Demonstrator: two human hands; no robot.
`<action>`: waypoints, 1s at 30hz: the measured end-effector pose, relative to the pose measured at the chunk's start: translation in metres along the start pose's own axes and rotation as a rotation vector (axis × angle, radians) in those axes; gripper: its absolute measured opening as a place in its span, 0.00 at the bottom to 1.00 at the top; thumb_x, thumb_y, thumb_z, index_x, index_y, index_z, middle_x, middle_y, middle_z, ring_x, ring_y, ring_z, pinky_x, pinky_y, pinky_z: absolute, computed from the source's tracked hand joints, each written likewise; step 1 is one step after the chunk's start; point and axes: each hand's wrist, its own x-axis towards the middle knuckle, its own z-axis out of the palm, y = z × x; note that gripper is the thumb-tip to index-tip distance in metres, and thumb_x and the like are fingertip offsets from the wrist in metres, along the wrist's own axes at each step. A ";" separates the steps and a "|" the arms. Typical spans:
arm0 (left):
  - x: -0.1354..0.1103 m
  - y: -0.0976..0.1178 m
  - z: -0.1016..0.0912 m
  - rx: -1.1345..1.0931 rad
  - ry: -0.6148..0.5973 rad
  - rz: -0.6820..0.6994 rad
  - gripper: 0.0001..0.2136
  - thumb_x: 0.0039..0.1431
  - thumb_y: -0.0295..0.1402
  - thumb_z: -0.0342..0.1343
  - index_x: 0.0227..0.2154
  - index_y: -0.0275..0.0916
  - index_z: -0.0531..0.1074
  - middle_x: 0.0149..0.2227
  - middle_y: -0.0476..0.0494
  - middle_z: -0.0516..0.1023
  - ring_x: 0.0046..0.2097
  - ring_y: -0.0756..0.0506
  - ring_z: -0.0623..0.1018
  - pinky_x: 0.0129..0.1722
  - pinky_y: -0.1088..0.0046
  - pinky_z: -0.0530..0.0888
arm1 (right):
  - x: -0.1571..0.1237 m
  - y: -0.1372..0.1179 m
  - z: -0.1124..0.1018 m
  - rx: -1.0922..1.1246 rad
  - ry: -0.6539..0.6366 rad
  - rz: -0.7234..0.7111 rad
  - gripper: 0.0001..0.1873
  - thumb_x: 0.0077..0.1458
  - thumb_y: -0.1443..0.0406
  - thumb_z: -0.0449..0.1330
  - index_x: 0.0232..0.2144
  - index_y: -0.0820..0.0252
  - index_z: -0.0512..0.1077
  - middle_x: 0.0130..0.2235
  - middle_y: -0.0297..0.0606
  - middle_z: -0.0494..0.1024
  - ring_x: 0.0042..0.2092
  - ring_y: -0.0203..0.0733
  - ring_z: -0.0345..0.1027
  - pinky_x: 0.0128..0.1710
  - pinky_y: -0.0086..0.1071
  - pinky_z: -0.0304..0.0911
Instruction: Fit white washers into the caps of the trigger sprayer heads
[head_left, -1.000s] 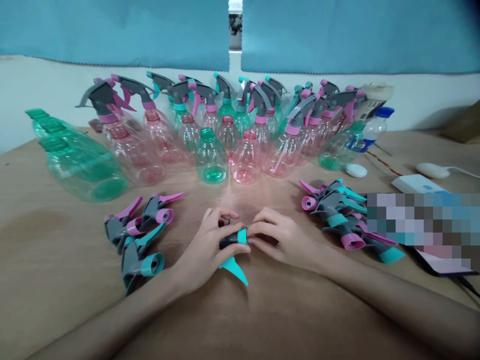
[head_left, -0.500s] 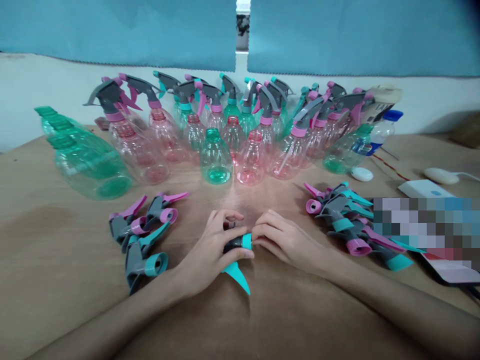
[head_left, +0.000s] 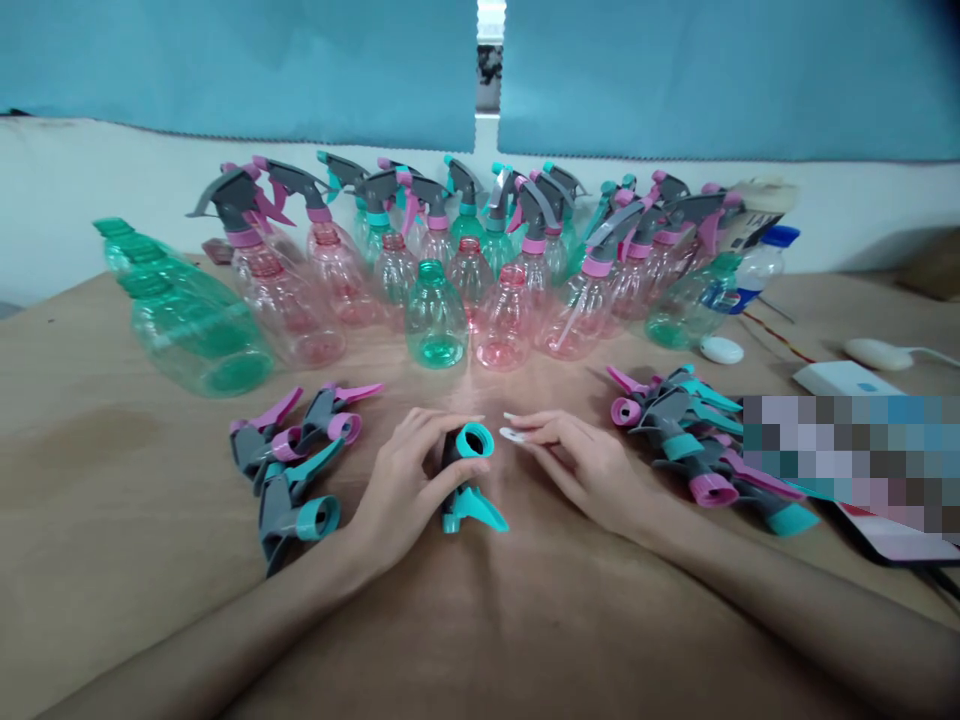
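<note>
My left hand [head_left: 409, 470] is closed around a grey trigger spray head [head_left: 448, 475] with a turquoise collar and trigger. The collar's open end faces up and toward my right hand. Just right of it, my right hand [head_left: 589, 460] pinches a small flat white piece [head_left: 513, 435], perhaps a washer, between thumb and fingers. A short gap separates that piece from the collar. Left of my left hand lie several loose spray heads [head_left: 277, 515] with pink or turquoise parts. More loose spray heads [head_left: 682, 445] are piled to the right of my right hand.
Green and pink spray bottles stand in rows behind my hands, some capless like the green bottle [head_left: 435, 315], others fitted with heads. At right are a blue-capped bottle [head_left: 759, 265], a white oval object [head_left: 721, 350], a white box [head_left: 847, 378] and a partly blurred phone-like device [head_left: 896, 545].
The spray head has turned in my left hand, so its collar opening now shows. My right hand has drawn slightly away from the collar, and the white piece in its fingers has come into view.
</note>
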 end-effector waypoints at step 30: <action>-0.002 0.007 0.005 0.086 0.080 0.130 0.13 0.54 0.37 0.62 0.42 0.43 0.72 0.35 0.48 0.74 0.39 0.45 0.72 0.40 0.68 0.69 | 0.004 -0.002 0.002 -0.107 -0.244 -0.092 0.04 0.49 0.71 0.55 0.29 0.59 0.67 0.33 0.38 0.71 0.35 0.40 0.65 0.34 0.33 0.61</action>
